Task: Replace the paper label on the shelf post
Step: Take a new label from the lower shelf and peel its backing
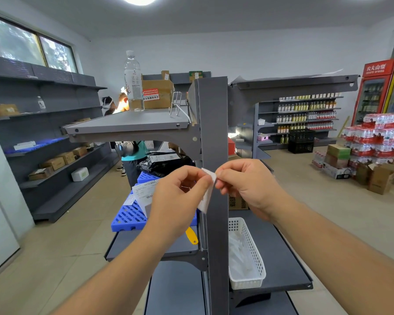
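Note:
A tall grey shelf post [214,123] stands upright in the middle of the view. Just in front of it hangs a white paper label [206,197], a narrow strip. My left hand [180,196] pinches the label's top edge from the left with thumb and forefinger. My right hand [246,185] pinches the same top corner from the right. The two sets of fingertips almost touch at the label's top, at mid height of the post. Whether the label touches the post cannot be told.
A white perforated basket [248,278] of plastic strips sits on the lower right shelf. A yellow scraper [191,236] and blue crates [127,217] lie at lower left. A water bottle [133,83] and cardboard box [157,92] stand on the upper shelf. A person stands behind the shelf.

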`<state>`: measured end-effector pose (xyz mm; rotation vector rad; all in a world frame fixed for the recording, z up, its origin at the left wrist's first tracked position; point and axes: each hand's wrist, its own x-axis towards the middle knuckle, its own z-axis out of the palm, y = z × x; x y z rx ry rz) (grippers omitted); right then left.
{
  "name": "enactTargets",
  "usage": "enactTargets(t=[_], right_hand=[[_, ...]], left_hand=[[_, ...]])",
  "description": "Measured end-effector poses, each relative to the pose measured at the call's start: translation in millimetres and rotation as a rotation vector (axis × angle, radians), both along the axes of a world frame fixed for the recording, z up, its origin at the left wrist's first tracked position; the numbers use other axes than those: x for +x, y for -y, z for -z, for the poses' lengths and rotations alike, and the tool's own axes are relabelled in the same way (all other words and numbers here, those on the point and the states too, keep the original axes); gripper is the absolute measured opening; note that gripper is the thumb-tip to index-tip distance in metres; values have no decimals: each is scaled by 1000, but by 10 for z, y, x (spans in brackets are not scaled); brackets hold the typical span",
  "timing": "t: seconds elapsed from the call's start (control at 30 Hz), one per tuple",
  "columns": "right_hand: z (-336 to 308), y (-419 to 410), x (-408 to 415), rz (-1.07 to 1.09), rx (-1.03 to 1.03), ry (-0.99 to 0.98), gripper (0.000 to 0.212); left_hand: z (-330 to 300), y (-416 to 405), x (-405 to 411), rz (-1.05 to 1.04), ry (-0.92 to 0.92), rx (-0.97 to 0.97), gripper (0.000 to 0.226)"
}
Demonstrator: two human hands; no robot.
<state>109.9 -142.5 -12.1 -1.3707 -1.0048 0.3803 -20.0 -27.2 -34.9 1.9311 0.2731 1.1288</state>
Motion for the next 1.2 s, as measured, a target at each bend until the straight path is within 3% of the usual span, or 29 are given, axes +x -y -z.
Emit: enactTargets(t=[0.23, 0.4, 0.77, 1.0, 1.2], right_hand=[[29, -34, 13, -8, 13, -16, 21], [36, -48, 25, 13, 6, 48, 24], [68, -72, 38, 76, 6, 202, 22], [106, -103, 87, 95, 21, 239, 15], [209, -92, 252, 161, 9, 145, 18]], left_hand=[[0, 23, 1, -15, -23, 50, 7], [-20, 32, 2, -39, -29, 19, 17], [-13, 2, 27, -82, -64, 43, 15], [-43, -5, 50, -76, -36, -111, 17], [-56, -49, 64, -105, -31, -244, 21]])
